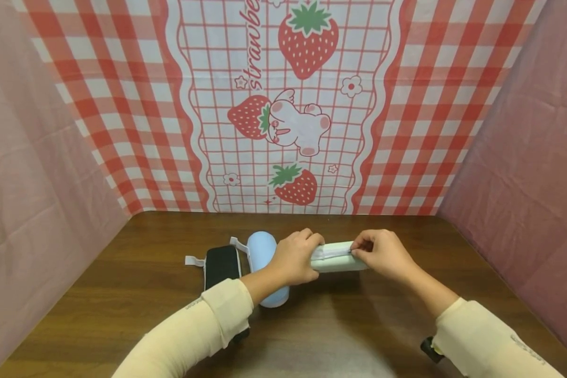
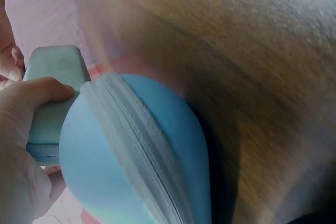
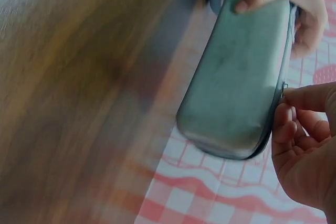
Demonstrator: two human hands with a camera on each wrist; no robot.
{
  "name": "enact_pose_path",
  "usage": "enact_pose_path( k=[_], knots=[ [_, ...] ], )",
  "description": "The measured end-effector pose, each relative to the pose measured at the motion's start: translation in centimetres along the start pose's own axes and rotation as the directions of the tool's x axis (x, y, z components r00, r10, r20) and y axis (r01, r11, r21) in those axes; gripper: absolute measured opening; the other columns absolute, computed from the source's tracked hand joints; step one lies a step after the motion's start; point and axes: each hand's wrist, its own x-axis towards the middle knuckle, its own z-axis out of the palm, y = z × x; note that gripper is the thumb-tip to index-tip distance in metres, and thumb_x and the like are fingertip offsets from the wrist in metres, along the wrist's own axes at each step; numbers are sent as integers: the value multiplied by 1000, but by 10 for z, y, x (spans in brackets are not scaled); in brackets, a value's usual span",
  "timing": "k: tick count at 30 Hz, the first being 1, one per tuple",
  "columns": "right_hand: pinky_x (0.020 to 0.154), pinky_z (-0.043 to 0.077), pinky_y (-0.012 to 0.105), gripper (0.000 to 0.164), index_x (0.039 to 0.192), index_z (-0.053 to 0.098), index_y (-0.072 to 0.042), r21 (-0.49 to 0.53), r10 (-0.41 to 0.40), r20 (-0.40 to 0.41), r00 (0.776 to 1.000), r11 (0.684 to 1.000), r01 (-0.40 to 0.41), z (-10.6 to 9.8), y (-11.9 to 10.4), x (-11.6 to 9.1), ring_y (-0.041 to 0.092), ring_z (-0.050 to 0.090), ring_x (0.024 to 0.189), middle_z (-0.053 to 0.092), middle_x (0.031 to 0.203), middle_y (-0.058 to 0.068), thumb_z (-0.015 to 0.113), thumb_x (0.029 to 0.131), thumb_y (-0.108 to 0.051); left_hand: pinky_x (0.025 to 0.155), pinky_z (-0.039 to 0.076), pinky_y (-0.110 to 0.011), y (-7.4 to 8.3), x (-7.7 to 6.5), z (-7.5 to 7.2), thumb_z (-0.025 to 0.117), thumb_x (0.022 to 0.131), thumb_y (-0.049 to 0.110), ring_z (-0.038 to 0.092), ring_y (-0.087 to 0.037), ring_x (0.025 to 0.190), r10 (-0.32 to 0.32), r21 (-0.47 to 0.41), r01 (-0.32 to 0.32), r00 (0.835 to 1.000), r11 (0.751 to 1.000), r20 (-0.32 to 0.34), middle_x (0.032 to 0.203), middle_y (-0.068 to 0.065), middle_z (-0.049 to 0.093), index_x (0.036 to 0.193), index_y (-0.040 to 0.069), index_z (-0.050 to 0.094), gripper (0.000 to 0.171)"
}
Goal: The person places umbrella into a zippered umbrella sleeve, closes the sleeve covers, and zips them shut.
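Observation:
A pale green zippered case (image 1: 338, 263) is held on its side, its zipper facing up. My left hand (image 1: 296, 255) grips the case's left end, thumb on one face and fingers behind, as the left wrist view also shows. At the zipper, my right hand (image 1: 382, 253) pinches the small pull (image 3: 285, 86) between thumb and forefinger, near the case's right end. Directly left of the green case lies a light blue zippered case (image 1: 263, 252), partly covered by my left hand and forearm. The blue case looms large in the left wrist view.
A black case (image 1: 222, 265) with a pale strap lies left of the blue one, partly behind my left sleeve. The wooden table (image 1: 137, 273) meets a red-and-white checked cloth (image 1: 406, 131) at the back. Pink cloth walls (image 1: 510, 157) stand at both sides.

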Motion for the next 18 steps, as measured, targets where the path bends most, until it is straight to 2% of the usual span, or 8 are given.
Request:
enact_pose_path(
  k=[3,8,18],
  knots=[
    [55,47,25,7,78,71,-7,9,29,-7,1000,1000,-29,-9,7,-1,15,55,66,64,71,-1,75,80,-1,64,50,-27,-2,0,-1,90,60,33,57,-13,85,-1,-12,1,1000,1000,-4,100,3,59,112,19,61,61],
    [55,46,24,6,80,71,-6,7,23,2,1000,1000,-23,-19,15,-2,15,54,67,64,73,0,75,81,-2,66,50,-28,-3,0,-3,90,59,32,57,-14,86,-11,-25,11,1000,1000,-8,100,3,59,111,19,61,60],
    [56,45,27,7,78,70,-8,-123,-40,-22,999,992,37,-30,27,-4,12,52,63,62,69,-3,75,79,-2,70,50,-28,-3,-1,-2,90,58,30,59,-14,83,-42,-90,42,999,995,2,97,3,59,110,18,62,60]
  ],
)
